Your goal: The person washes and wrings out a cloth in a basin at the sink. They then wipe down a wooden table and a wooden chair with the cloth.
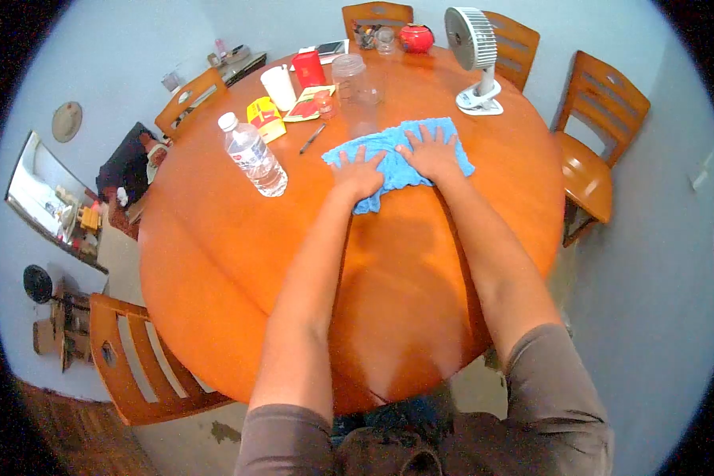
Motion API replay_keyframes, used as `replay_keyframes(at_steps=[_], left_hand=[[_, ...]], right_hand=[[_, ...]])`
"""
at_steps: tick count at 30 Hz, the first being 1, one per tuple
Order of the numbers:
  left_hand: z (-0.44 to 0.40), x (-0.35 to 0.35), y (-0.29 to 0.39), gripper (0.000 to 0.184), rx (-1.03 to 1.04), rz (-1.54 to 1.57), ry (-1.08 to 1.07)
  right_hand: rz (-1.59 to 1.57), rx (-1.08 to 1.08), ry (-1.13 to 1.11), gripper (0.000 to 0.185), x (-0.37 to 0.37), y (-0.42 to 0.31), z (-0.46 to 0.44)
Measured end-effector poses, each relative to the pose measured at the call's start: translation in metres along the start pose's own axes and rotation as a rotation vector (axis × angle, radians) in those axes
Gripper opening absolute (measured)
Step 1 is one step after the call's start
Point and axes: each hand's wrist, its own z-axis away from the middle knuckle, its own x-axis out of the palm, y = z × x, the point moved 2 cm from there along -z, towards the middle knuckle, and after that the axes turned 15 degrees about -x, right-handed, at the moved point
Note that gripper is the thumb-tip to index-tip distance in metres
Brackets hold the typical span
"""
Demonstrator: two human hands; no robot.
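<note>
A blue cloth (404, 164) lies spread on the round wooden table (238, 238), somewhat wrinkled along its near edge. My left hand (358, 173) rests on its left part with the fingers spread. On the right part, my right hand (435, 152) presses flat, fingers apart. Both arms reach forward over the table. Left of the cloth are a dark pen (312, 138) and a clear plastic bottle (254, 156) with a white cap. Just beyond the cloth stands a clear jar (351, 79).
A white fan (476, 55) stands at the far right of the table. Toward the back left are a yellow packet (266, 119), a white cup (278, 89), a red container (309, 69) and a small jar (324, 104). Wooden chairs (599, 111) surround the table.
</note>
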Motion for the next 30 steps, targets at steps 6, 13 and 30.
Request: replay_keyframes(at_steps=[6,13,30], left_hand=[[0.035,0.013,-0.005,0.057,0.025,-0.001,0.171],[0.103,0.022,-0.017,0.058,0.125,0.012,0.219],[0.266,0.048,-0.040,0.060,0.263,0.049,0.259]], right_hand=[[0.010,-0.077,0.036,0.062,-0.003,-0.009,0.024],[0.055,-0.150,0.026,0.059,-0.020,-0.032,0.101],[0.080,-0.121,-0.048,0.062,-0.055,-0.090,0.261]])
